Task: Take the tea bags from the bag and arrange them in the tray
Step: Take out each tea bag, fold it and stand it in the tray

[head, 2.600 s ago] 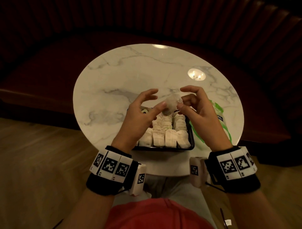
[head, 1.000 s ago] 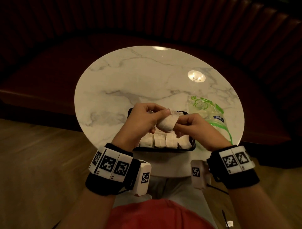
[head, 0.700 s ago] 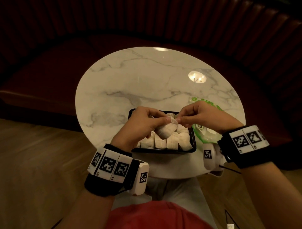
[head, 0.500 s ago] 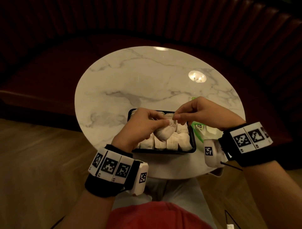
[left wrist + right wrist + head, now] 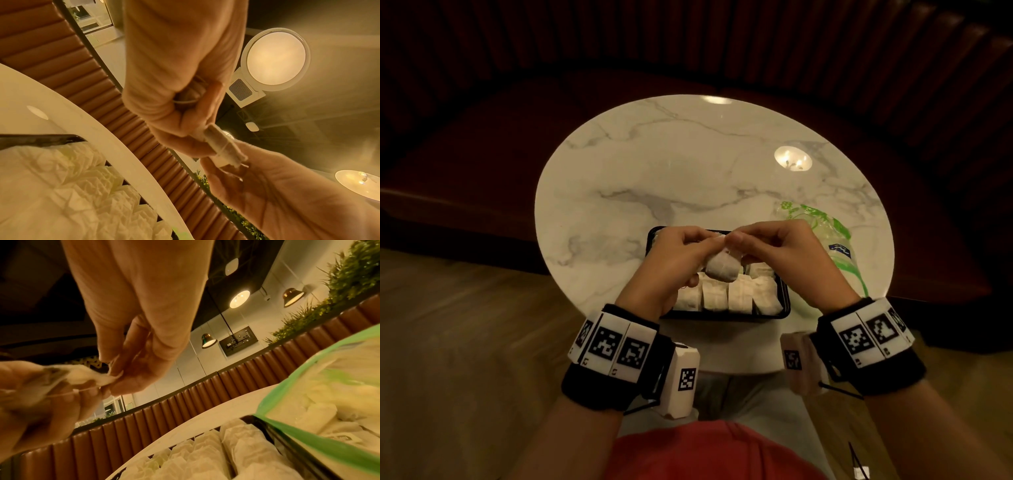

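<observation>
You have both hands on one tea bag, held in the air just above the middle of the black tray. Your left hand is curled round its body, and your right hand pinches its top edge between thumb and forefinger – in the right wrist view the paper corner is squeezed thin at those fingertips, with the string trailing back toward your other hand.

Half a second ago your right wrist was swung out wide to the right, over the plastic bag; now it has come back in line, so that both wrists sit square at the near edge of the marble table. The tea bag itself has hardly moved: it hangs over the same part of the tray as before. A second ago you held it lower and more sideways; now it points top-up, between the two grips.

That reads as straightening rather than placing – you seem to be tidying the top or the string so the bag will stand like the others. The tray already holds packed rows of tea bags along its near side, upright and touching. The plastic bag lies just to the right of the tray and, in the right wrist view, more pale sachets show inside it. So the job is well on, not finished: this one still has to go down, probably into the far part of the tray, which your hands hide.
</observation>
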`<state>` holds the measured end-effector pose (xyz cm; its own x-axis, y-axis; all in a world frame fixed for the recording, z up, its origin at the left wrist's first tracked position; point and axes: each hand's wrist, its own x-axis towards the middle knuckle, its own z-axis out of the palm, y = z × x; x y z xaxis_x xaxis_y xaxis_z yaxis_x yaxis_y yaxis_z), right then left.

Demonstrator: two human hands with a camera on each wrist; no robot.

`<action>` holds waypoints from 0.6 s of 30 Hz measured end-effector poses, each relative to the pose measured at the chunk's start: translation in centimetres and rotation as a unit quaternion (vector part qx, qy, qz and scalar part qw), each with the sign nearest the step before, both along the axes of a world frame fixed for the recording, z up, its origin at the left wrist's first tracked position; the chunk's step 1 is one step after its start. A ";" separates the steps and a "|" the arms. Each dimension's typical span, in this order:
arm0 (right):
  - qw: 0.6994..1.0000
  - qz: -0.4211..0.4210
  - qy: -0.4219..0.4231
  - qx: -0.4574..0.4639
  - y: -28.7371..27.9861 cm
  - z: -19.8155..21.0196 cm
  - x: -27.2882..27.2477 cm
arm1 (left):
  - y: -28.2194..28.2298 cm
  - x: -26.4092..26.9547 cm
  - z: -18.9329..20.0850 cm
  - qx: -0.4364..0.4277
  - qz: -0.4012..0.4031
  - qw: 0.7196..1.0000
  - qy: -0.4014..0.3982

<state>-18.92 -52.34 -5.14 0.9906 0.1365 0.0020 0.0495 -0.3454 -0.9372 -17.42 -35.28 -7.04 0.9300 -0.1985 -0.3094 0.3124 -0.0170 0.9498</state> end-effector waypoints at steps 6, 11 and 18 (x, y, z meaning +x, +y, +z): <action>0.996 -0.033 0.033 0.072 0.2 -1.0 0.0 | 0.5 0.1 -1.0 -0.004 -0.010 1.000 0.015; 0.996 -0.061 0.020 0.059 0.1 -1.9 0.1 | 0.8 -0.1 -1.7 0.010 -0.052 0.998 0.020; 0.995 -0.001 0.099 0.025 0.1 -3.1 0.2 | 0.5 -0.6 -2.8 0.086 -0.090 0.991 0.047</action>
<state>-18.69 -52.24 -8.23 0.9727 0.1385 -0.1863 -0.1384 -0.2983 -0.9444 -18.06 -34.74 -9.82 0.8495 -0.2954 -0.4373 0.3772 -0.2395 0.8946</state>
